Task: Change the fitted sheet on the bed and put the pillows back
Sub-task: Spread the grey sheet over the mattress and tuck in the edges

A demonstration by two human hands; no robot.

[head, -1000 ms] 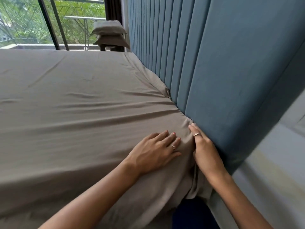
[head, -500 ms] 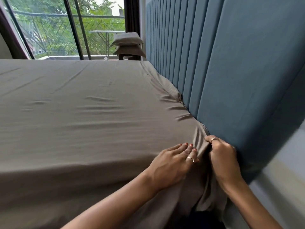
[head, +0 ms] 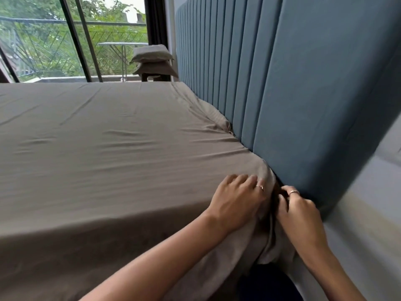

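The sheet (head: 104,148) covers the whole bed from 9 o'clock to the centre, quite smooth, with only small wrinkles. At 12 o'clock, behind the far side of the bed, two pillows (head: 153,60) lie stacked on some furniture by the window (head: 54,46); they are not yet back on the bed.

At 4 o'clock my left hand (head: 236,203) rests flat on the near corner, fingers straight and a little spread, pressing the cloth down. Just beside it my right hand (head: 297,210) has its fingers curled into the folds of the sheet, in the gap between the mattress and the headboard (head: 303,94), so it grips the corner cloth. Below the hands the cloth hangs in loose folds.

I judge the step in hand is fitting this last near corner. The next move calls for pulling the loose cloth down and under the mattress corner while the left hand keeps the top flat. After that the pillows must come back.
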